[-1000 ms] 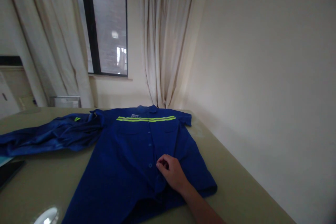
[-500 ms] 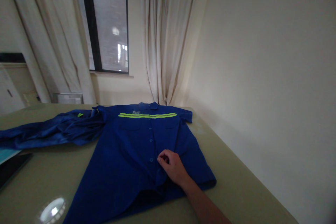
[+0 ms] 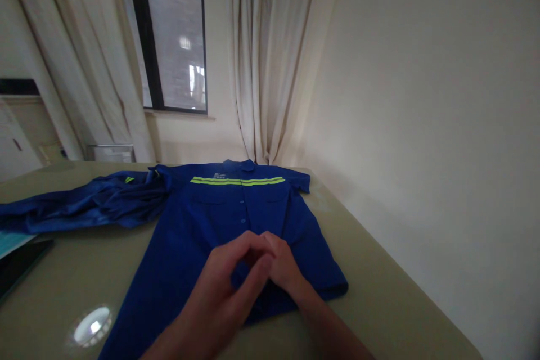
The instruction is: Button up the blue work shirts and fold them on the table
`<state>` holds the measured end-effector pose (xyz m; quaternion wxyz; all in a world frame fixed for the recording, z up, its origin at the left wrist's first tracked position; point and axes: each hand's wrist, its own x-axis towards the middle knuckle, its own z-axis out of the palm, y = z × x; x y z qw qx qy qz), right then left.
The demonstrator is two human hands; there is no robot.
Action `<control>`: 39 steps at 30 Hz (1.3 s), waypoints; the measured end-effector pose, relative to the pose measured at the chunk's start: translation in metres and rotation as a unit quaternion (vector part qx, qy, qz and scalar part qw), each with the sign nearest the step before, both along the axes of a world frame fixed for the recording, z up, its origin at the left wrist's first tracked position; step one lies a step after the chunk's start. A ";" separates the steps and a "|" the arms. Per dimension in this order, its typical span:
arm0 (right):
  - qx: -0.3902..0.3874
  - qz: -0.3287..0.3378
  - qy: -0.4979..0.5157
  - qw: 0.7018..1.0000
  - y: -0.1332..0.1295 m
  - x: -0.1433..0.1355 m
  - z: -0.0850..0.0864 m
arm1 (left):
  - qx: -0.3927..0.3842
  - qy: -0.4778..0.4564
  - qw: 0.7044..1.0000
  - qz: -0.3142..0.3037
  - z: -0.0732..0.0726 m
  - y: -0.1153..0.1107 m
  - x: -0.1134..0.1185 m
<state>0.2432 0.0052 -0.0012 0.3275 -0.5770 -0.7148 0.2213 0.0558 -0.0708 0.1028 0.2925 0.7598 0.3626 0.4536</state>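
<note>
Blue, soft and probably light, the work shirt (image 3: 236, 225) lies flat by the table's (image 3: 379, 292) far right edge, left hand (image 3: 230, 278) and right hand (image 3: 282, 267) pinching its button placket, the likeliest hold

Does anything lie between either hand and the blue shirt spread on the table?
Nothing visible does. Both the left hand and the right hand are already on the blue shirt at its button placket, fingertips meeting.
</note>
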 end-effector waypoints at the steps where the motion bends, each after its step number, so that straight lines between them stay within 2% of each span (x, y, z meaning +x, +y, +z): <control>1: -0.002 -0.001 -0.017 1.000 -0.001 0.001 0.001 | -0.018 0.038 0.999 -0.003 -0.009 0.019 0.002; 3: -0.013 0.002 -0.046 0.999 -0.003 0.003 0.004 | -0.041 0.132 0.990 0.005 -0.038 0.051 0.002; 5: -0.021 0.009 -0.059 0.998 -0.005 0.006 0.006 | -0.032 0.208 0.977 0.031 -0.075 0.070 -0.002; 7: -0.024 0.013 -0.061 0.998 -0.005 0.008 0.008 | -0.011 0.252 0.966 0.055 -0.104 0.075 -0.006; 9: -0.035 0.015 -0.050 0.998 -0.004 0.009 0.008 | 0.004 0.274 0.960 0.058 -0.115 0.070 -0.008; 11: -0.054 0.009 -0.016 0.998 -0.001 0.012 0.008 | 0.015 0.278 0.960 0.040 -0.109 0.062 -0.008; 14: -0.075 -0.013 0.108 0.991 0.006 0.018 0.009 | 0.021 0.270 0.963 -0.016 -0.088 0.050 -0.009; 17: -0.105 -0.038 0.286 0.952 0.010 0.024 0.013 | 0.011 0.278 0.958 -0.073 -0.078 0.043 -0.011; 21: -0.120 -0.058 0.441 0.887 0.006 0.021 0.019 | 0.028 0.321 0.944 -0.067 -0.088 0.039 -0.010; 27: -0.106 -0.038 0.484 0.868 0.005 -0.008 0.015 | 0.136 0.395 0.908 -0.039 -0.104 0.036 0.005; 29: -0.104 -0.014 0.500 0.860 0.007 -0.013 0.016 | 0.152 0.378 0.913 -0.019 -0.107 0.035 0.008; 31: -0.109 0.026 0.502 0.857 0.008 -0.010 0.023 | 0.126 0.313 0.941 0.014 -0.109 0.036 0.008; 33: -0.108 0.075 0.458 0.879 0.004 0.000 0.033 | 0.085 0.211 0.972 0.054 -0.110 0.038 0.004; 36: -0.062 0.143 0.279 0.948 -0.007 0.020 0.049 | 0.050 0.082 0.991 0.089 -0.105 0.042 -0.002; 39: -0.030 0.176 0.104 0.978 -0.020 0.032 0.059 | 0.026 0.042 0.994 0.096 -0.096 0.048 -0.009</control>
